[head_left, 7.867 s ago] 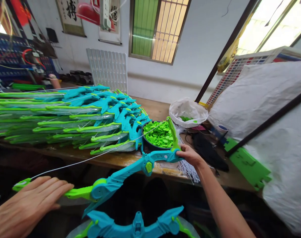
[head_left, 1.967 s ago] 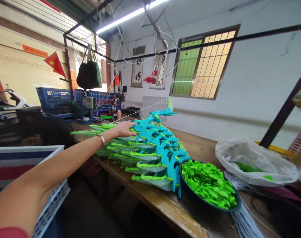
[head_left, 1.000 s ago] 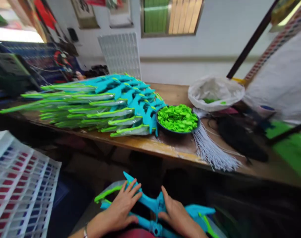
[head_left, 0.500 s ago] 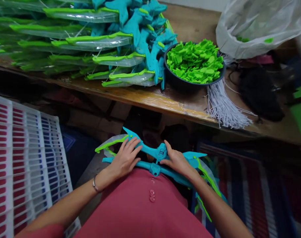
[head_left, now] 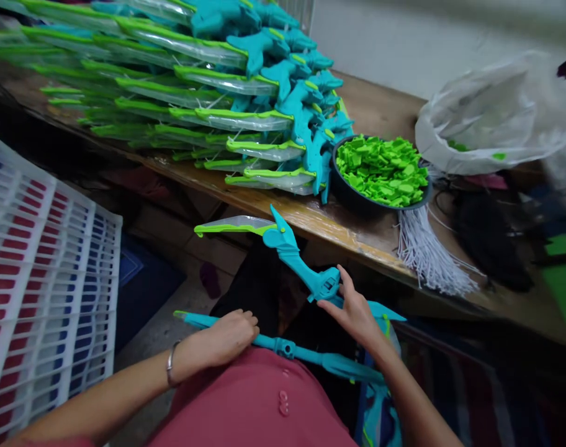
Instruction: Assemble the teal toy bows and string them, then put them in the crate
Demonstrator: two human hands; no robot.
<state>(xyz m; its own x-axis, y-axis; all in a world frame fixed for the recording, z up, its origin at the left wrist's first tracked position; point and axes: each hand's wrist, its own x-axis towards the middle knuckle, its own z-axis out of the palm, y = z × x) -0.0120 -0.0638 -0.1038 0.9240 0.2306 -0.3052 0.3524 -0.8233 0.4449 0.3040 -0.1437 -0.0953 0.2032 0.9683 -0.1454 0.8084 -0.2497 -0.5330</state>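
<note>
My right hand (head_left: 357, 313) grips the middle of a teal and green toy bow (head_left: 283, 239), which is tilted up to the left over my lap. My left hand (head_left: 229, 335) is curled on a long teal bow piece (head_left: 306, 355) lying across my lap against my red shirt. On the wooden table (head_left: 283, 208) ahead lies a big stack of finished teal and green bows (head_left: 208, 93). Beside the stack stands a dark bowl of small green plastic parts (head_left: 380, 171), and a bundle of white strings (head_left: 425, 254) hangs over the table's edge.
A white slotted crate (head_left: 41, 267) with red and blue pieces stands at my left. A white plastic bag (head_left: 492, 118) holding green parts sits on the table at the right. A dark object (head_left: 488, 245) lies beyond the strings.
My right hand has lifted one bow off my lap, so its green tip now points up and left. My left hand has slid onto the lower teal piece and closed. The camera has tilted up.
</note>
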